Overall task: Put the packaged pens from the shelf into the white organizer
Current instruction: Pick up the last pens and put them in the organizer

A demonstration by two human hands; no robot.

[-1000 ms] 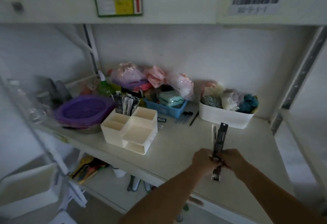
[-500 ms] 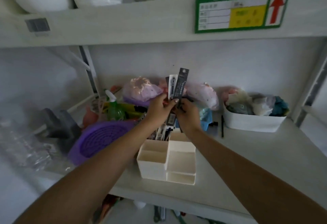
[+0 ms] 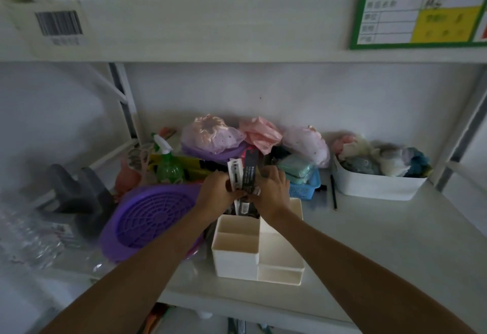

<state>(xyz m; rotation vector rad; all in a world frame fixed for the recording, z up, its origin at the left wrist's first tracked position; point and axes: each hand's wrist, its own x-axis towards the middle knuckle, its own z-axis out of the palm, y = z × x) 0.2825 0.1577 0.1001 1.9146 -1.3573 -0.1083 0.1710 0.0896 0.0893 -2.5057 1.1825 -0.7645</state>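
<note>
The white organizer (image 3: 237, 256) stands on the shelf near its front edge, with several open compartments. Its back compartment holds dark packaged pens, mostly hidden behind my hands. Both hands meet just above that back compartment. My left hand (image 3: 217, 192) and my right hand (image 3: 271, 192) together grip upright packaged pens (image 3: 245, 175), a black pack and a white one, whose lower ends reach down into the organizer's back section. One loose black pen (image 3: 333, 192) lies on the shelf to the right.
A purple perforated basket (image 3: 150, 220) lies left of the organizer. Behind it are a green spray bottle (image 3: 167, 165), a blue basket (image 3: 307, 188) and bagged shower caps. A white bin (image 3: 374, 186) of cloths sits at right. An upper shelf (image 3: 210, 25) carries bowls.
My hands carried the packaged pens from the shelf's right front over to the organizer, then lowered them from above into its back compartment. The camera view shifted left and closer.
</note>
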